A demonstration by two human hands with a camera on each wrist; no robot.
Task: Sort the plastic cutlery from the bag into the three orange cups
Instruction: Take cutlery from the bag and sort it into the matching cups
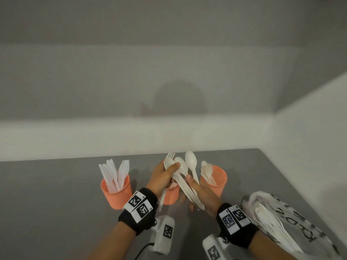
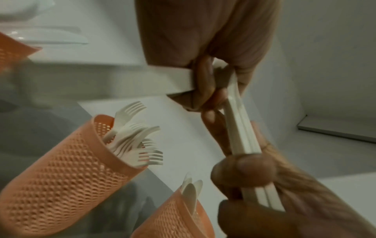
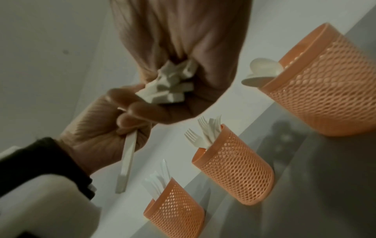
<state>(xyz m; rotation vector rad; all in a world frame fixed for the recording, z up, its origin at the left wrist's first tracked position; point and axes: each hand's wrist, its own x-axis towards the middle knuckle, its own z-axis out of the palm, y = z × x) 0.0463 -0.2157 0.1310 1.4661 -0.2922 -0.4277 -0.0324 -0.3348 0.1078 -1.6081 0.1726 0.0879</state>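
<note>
Both hands hold a bundle of white plastic cutlery [image 1: 185, 177] above the middle orange cup [image 1: 170, 198]. My left hand [image 1: 166, 174] grips the head end, where a fork [image 1: 170, 156] and spoon bowls stick out; one handle [image 3: 128, 161] hangs apart below its fist. My right hand [image 1: 200, 191] grips the handle ends [image 3: 168, 87]. The left cup [image 1: 116, 193] holds knives, the middle cup [image 2: 67, 169] forks, the right cup [image 1: 216, 182] spoons. The printed plastic bag [image 1: 293, 222] lies at the right with more cutlery inside.
The cups stand in a row on a grey tabletop [image 1: 47, 194] that meets a white wall behind and to the right. The bag lies close to my right forearm. Black wrist straps with white camera mounts sit on both wrists.
</note>
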